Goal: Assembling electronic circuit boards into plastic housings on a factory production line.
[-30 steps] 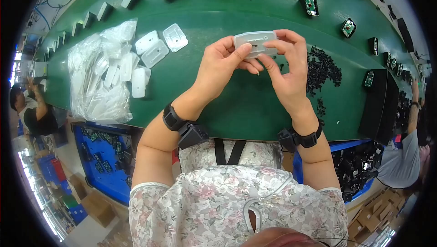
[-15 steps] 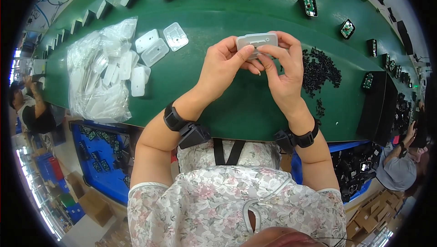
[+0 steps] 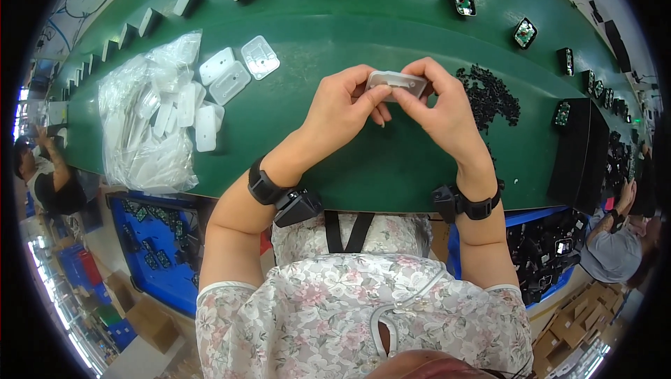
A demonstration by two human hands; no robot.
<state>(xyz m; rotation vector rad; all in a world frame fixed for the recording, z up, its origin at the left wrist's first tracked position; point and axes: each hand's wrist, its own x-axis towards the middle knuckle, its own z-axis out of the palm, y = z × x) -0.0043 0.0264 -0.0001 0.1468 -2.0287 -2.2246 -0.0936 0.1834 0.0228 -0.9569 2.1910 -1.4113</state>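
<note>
A flat, translucent white plastic cover (image 3: 397, 82) is gripped from both sides above the green conveyor belt (image 3: 363, 22). My left hand (image 3: 344, 108) pinches its left end with thumb and fingers. My right hand (image 3: 439, 106) holds its right end, with the fingertips curled over the top edge. Each wrist carries a black band with a small black device. Just right of my right hand lies a heap of small black parts (image 3: 489, 94).
A clear plastic bag of white covers (image 3: 147, 127) lies at the left, with loose covers (image 3: 231, 71) beside it. White housings and black boards with green circuitry ride the belt's far side. A black tray (image 3: 576, 155) stands at right. Blue bins sit below the belt. Other people work at both ends.
Both hands have turned the cover slightly and brought it a little lower and nearer; the fingers have shifted their hold along its edges.
</note>
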